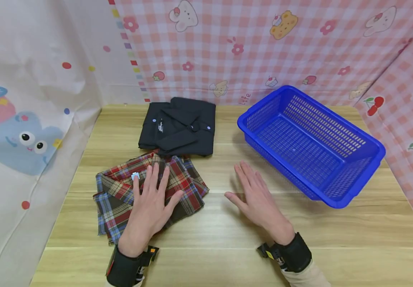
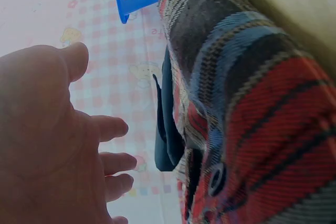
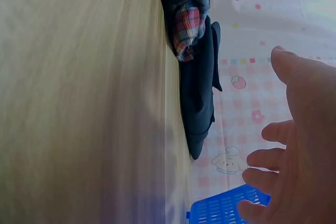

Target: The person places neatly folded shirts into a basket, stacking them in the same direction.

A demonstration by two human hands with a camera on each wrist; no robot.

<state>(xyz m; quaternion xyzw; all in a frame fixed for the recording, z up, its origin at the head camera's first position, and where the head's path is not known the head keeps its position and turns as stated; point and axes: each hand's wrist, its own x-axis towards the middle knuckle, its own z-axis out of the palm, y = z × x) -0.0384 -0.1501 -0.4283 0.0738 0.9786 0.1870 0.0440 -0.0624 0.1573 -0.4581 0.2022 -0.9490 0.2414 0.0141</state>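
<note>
Left hand (image 1: 148, 207): fingers straight, spread — hovering just above a folded red, black and blue plaid fabric shirt (image 1: 185, 181)
Right hand (image 1: 259, 200): fingers straight, thumb apart — over pale wood-grain worktop (image 1: 210, 251)
Folded black collared fabric shirt (image 1: 188, 123): just beyond left fingers
Blue rectangular perforated plastic basket (image 1: 283, 162): beyond right fingers, to their right

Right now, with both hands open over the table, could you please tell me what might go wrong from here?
The plaid shirt beneath the left hand has skewed, uneven edges, so lifting it may loosen its folds. Its far edge appears to meet the folded black shirt, so pushing it back could rumple that too. The blue basket stands close to the right hand, which might bump it on a sideways sweep.
</note>
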